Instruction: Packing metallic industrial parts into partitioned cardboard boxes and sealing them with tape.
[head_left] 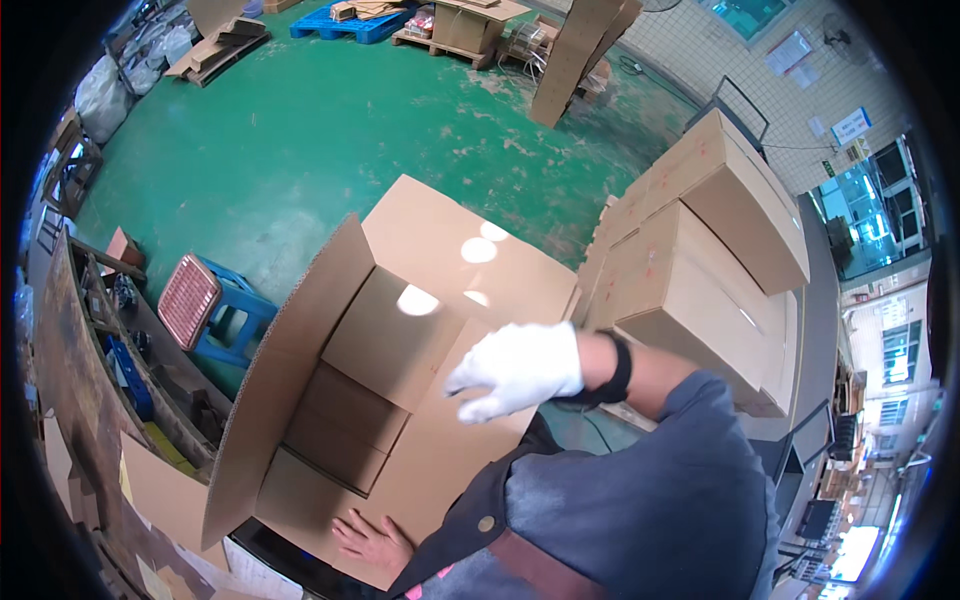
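Observation:
A large open cardboard box [390, 340] stands in front of me with its flaps folded outward. Inside it, the bottom panels [345, 420] show, and nothing lies on them. My left hand [372, 541] is bare and lies flat on the near flap, fingers spread. Over the right side of the box hovers my right hand [515, 372], in a white glove, with a gap between thumb and fingers. It holds nothing I can see, and the glove is slightly blurred. A black band [615, 370] circles that wrist.
Stacked closed cartons [690, 270] stand close on the right. To the left are a blue stool [235, 315] with a pink woven seat and a worn wooden bench [90, 350]. Farther back on the green floor [300, 130] sit a blue pallet [345, 25] and leaning cardboard [580, 60].

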